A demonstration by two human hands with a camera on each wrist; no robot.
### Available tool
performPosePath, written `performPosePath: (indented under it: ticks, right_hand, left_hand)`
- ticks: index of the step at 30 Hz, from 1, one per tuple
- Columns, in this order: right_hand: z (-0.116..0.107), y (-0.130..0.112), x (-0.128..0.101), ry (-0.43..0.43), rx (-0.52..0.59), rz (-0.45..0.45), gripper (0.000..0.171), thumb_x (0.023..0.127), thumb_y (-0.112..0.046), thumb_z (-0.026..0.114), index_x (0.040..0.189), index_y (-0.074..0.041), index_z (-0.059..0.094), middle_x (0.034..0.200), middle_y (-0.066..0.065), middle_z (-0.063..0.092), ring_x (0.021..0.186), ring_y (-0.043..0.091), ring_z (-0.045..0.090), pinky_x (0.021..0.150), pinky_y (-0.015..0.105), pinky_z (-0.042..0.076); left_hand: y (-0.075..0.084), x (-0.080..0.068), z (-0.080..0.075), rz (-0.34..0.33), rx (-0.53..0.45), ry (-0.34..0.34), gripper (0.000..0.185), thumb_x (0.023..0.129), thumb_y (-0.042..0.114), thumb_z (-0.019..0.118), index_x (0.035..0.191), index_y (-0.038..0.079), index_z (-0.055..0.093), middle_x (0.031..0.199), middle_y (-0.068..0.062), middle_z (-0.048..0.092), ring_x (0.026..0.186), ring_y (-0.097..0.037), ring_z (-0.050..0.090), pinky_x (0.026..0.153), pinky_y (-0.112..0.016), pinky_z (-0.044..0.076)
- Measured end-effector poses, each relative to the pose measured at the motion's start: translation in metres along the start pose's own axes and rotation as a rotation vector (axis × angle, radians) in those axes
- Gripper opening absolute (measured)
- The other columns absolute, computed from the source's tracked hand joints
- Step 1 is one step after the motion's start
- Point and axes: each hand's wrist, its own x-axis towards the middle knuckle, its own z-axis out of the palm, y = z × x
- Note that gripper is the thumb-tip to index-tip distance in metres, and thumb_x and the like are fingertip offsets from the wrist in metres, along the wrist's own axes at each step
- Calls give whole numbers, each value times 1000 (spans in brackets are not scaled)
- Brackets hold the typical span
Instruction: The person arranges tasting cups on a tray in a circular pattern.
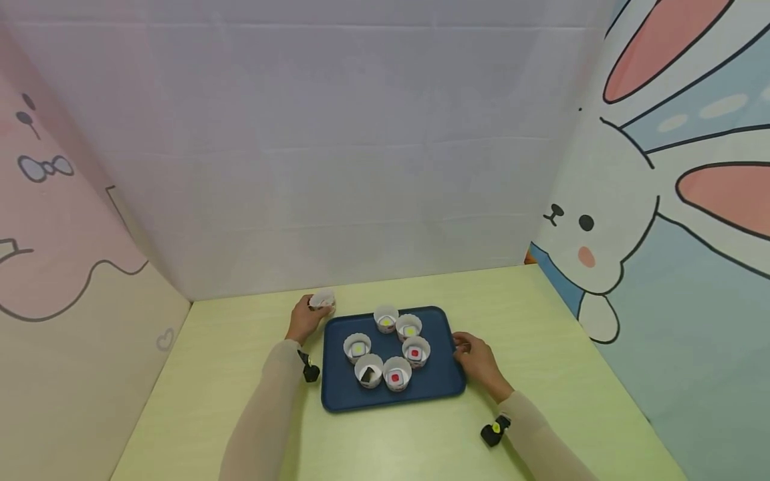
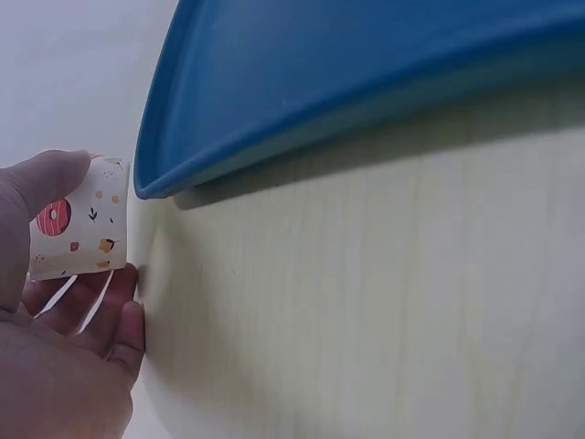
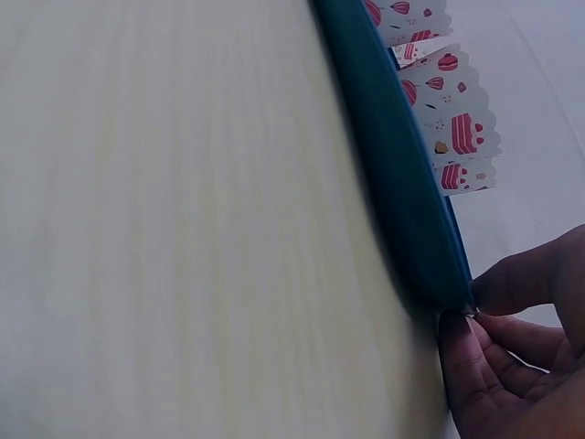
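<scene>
My left hand holds a white paper baking cup just past the far left corner of the blue tray. Doughnut and fruit prints show on the side of that cup in the left wrist view, thumb at its rim and fingers underneath. At the tray's right edge, my right hand pinches the rim between thumb and fingers. Several similar cups stand on the tray in a loose ring. Some contain small pieces marked yellow, others red; a front cup has a dark piece inside.
The tray lies on a pale yellow wooden table. A white cloth wall rises behind it. Cartoon-printed panels stand at both sides, a rabbit on the right one. Black camera bands are on both wrists.
</scene>
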Motion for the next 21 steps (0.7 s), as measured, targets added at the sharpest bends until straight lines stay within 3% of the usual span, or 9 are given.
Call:
performPosePath:
  ticks: [13, 21]
  right_hand:
    - [0, -1, 0, 6, -15, 6, 43, 82, 0, 61, 125, -1, 64, 110, 14, 71, 94, 24, 66, 79, 35, 51]
    - [1, -2, -1, 7, -26, 1, 43, 84, -1, 60, 127, 0, 62, 112, 15, 70, 96, 25, 65, 81, 39, 52]
  left_hand:
    - [-7, -6, -10, 20, -13, -4, 65, 90, 37, 68, 141, 5, 45, 132, -21, 55, 112, -34, 58, 85, -42, 50]
    - [-10, -10, -17, 62, -39, 21, 62, 89, 34, 70, 138, 3, 48, 128, -21, 57, 108, -32, 59, 74, -30, 48]
